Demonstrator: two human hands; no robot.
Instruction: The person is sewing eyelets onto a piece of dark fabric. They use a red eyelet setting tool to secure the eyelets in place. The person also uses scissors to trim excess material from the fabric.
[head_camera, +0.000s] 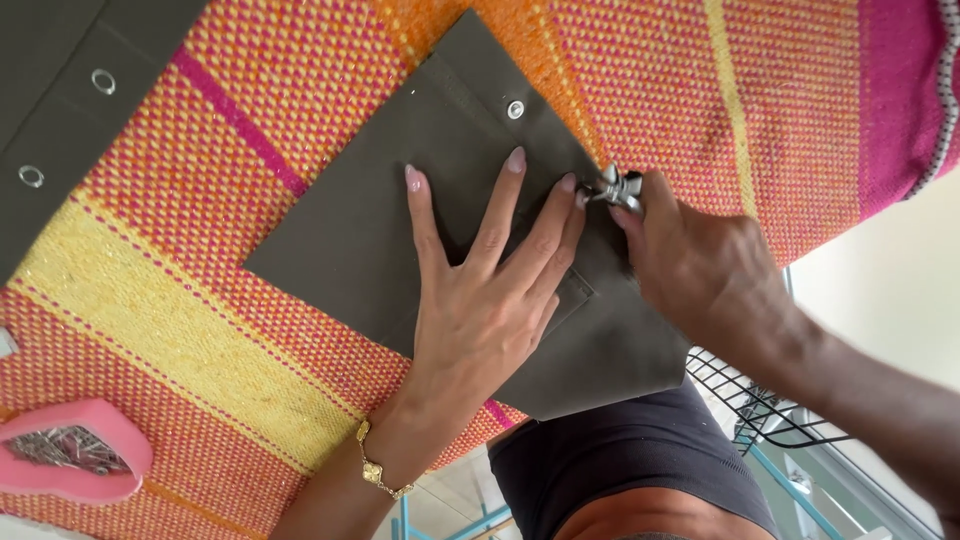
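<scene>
A dark olive fabric piece (400, 230) with a metal eyelet (515, 109) lies on a woven orange, yellow and pink cloth (250, 130). My left hand (480, 290) presses flat on the fabric, fingers spread, with a gold bracelet at the wrist. My right hand (700, 265) pinches a small silver metal clip-like tool (615, 187) at the fabric's right edge, right beside my left fingertips.
A second olive fabric piece with two eyelets (60, 120) lies at the upper left. A pink heart-shaped dish of pins (70, 450) sits at the lower left. A black wire rack (760, 400) and teal frame show beyond the cloth's edge at lower right.
</scene>
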